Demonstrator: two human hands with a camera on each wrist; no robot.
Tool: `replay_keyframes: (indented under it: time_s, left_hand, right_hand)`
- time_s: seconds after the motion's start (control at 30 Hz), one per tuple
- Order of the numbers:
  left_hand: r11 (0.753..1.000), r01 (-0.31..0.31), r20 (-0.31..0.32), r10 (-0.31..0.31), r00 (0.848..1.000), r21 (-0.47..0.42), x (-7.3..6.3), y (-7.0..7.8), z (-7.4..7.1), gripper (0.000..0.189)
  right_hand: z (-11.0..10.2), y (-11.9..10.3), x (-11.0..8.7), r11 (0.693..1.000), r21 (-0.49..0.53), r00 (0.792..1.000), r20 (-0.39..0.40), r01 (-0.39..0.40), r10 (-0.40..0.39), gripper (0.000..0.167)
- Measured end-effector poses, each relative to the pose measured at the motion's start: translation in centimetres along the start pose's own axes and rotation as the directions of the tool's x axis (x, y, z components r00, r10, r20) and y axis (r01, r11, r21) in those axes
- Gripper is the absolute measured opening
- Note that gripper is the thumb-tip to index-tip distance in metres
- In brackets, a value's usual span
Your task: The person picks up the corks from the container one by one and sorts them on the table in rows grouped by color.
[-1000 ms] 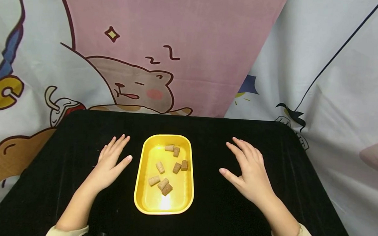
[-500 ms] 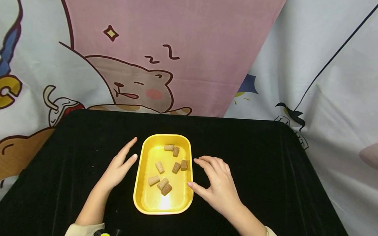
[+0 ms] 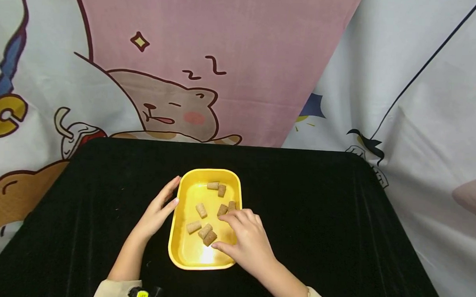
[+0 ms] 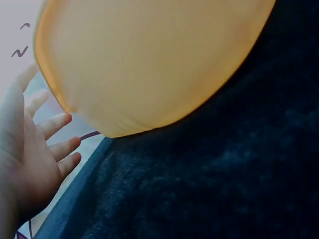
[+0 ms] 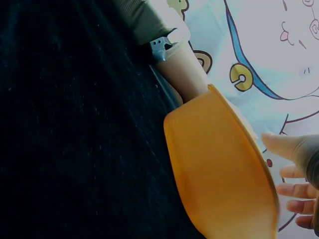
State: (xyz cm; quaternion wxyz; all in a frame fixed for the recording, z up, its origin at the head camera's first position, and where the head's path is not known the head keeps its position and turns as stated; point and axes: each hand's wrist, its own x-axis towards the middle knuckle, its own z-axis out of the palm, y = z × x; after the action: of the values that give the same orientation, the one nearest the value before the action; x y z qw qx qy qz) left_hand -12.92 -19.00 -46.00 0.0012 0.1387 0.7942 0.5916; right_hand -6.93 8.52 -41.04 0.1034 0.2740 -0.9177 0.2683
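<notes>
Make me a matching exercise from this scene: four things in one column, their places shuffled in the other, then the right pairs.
Column one
1. The person's bare left hand
2. The person's bare right hand
3. The small brown cylindrical pieces
4. The black cloth surface

Column two
A. Beneath the yellow rectangular tray with rounded corners
B. Above the tray's right side
C. Scattered on the tray's floor
D. At the tray's left side, outside it

Right pairs: 1-D, 2-B, 3-C, 4-A
</notes>
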Motion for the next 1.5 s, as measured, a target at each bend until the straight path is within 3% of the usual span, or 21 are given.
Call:
replay_keyframes:
  time_s: [0.2,0.53,0.97,1.5]
  left_hand:
    - [0.995,0.039,0.032,-0.037,0.999,-0.093,-0.2,-0.9,0.1,0.057]
    - [0.993,-0.006,0.066,0.014,0.998,-0.122,-0.3,-2.4,-0.5,0.058]
    - [0.986,0.057,0.136,-0.036,0.99,-0.155,-0.3,-2.4,-1.5,0.062]
    - [0.984,0.068,0.156,-0.042,0.987,-0.163,-0.4,-2.7,-1.6,0.064]
  right_hand:
    - [1.3,-0.4,0.5,0.999,-0.028,0.998,0.056,-0.025,0.026,0.055]
    - [2.6,-1.2,1.2,0.987,-0.095,0.987,0.083,-0.131,0.139,0.049]
    - [3.8,-1.9,1.7,0.973,-0.19,0.987,0.072,-0.131,0.147,0.042]
    - [4.7,-2.1,2.3,0.943,-0.289,0.96,0.173,-0.165,0.221,0.041]
